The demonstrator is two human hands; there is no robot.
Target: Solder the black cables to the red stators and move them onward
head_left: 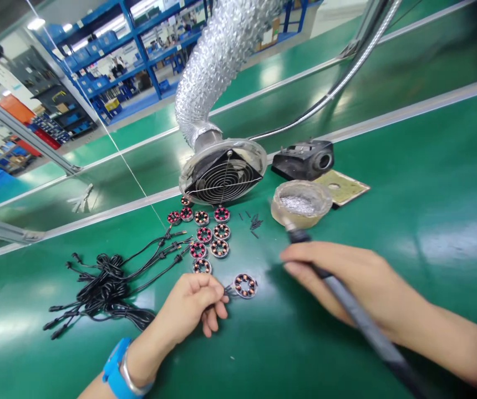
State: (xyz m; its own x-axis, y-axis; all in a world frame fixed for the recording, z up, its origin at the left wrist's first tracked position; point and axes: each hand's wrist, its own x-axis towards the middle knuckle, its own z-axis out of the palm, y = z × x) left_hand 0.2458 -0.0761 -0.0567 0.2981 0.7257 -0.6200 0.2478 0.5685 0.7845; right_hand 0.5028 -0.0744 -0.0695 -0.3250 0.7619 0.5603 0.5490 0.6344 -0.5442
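Note:
My right hand (pixel 338 277) is closed round a black soldering iron (pixel 353 310), whose tip end reaches the near rim of a round bowl (pixel 282 213) with silvery material inside. Thumb and fingers of my left hand (pixel 201 299) pinch the dark wire leads (pixel 229 290) of a round motor stator (pixel 245 286) with copper coils. That stator lies on the green table just right of my fingertips. Several more stators (pixel 198 250) stand in rough rows behind my left hand. Small black tube pieces (pixel 255 223) are scattered between the rows and the bowl.
A fume extractor fan (pixel 224 177) on a silver duct (pixel 209 72) hangs behind the stators. Bundled black cables (pixel 107 285) lie at the left. Behind the bowl are a black soldering stand (pixel 303 159) and a yellowish square plate (pixel 344 188). A metal rail (pixel 413 115) crosses the back.

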